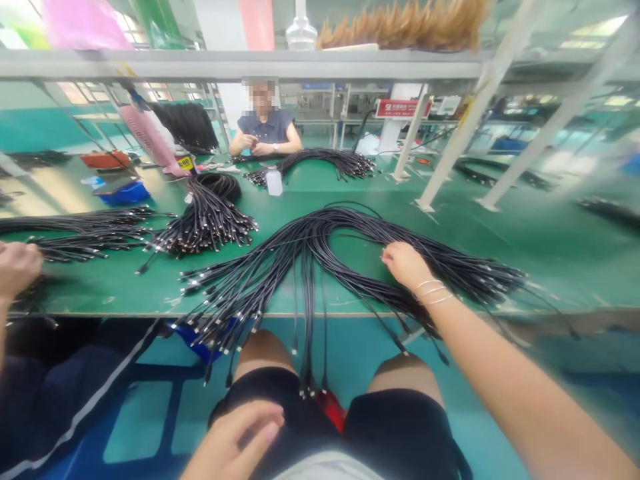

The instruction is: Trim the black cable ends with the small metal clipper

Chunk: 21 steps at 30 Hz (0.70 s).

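A big fan of thin black cables [310,247] with metal plug ends lies looped on the green table [525,240]. Many of their ends hang over the front edge toward my lap. My right hand [406,264], with thin bracelets on the wrist, lies on the right side of this loop, its fingers curled down into the strands. My left hand [235,440] hovers low over my black shorts, fingers loosely apart and holding nothing. A few cable ends dangle between my knees, just beyond it.
Two more cable bundles [205,220] lie to the left, another [320,160] at the far side before a seated person [265,130]. A neighbour's hand [17,267] rests at the left edge. White frame posts [453,143] stand at right. A small white bottle [273,180] stands mid-table.
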Each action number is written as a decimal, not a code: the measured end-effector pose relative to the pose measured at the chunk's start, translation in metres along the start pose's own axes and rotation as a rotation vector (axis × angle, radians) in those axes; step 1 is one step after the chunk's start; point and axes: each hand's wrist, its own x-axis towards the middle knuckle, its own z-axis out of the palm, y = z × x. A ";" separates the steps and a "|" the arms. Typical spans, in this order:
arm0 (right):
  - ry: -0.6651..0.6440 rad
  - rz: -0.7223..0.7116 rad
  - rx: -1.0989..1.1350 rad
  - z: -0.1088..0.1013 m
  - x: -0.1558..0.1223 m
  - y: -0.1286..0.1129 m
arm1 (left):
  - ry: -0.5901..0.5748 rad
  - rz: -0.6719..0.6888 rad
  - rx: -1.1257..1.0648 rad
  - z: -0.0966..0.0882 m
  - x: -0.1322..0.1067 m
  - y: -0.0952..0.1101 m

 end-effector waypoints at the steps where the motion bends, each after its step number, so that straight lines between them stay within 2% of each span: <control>1: 0.016 0.020 0.052 -0.007 -0.005 -0.004 | -0.050 -0.023 0.006 0.006 0.004 -0.001; 3: 0.064 0.073 0.171 -0.023 -0.019 -0.016 | -0.115 -0.038 -0.021 0.019 0.015 -0.006; 4: 0.093 0.102 0.242 -0.031 -0.029 -0.023 | -0.111 -0.043 -0.083 0.027 0.022 -0.011; 7: 0.180 0.179 0.518 -0.049 -0.068 -0.047 | -0.033 -0.069 -0.456 0.055 0.044 -0.027; 9: 0.209 0.232 0.768 -0.050 -0.099 -0.064 | -0.075 -0.082 -0.599 0.075 0.057 -0.033; 11: 0.244 0.310 1.029 -0.040 -0.130 -0.081 | -0.130 -0.077 -0.691 0.093 0.067 -0.032; 14: 0.188 0.495 1.345 -0.013 -0.173 -0.102 | -0.170 -0.079 -0.795 0.112 0.074 -0.020; 18: -0.008 0.745 1.590 0.023 -0.215 -0.121 | -0.118 -0.077 -0.882 0.118 0.073 -0.003; 21: -0.088 0.848 1.688 0.038 -0.228 -0.124 | -0.128 -0.084 -0.921 0.117 0.064 0.007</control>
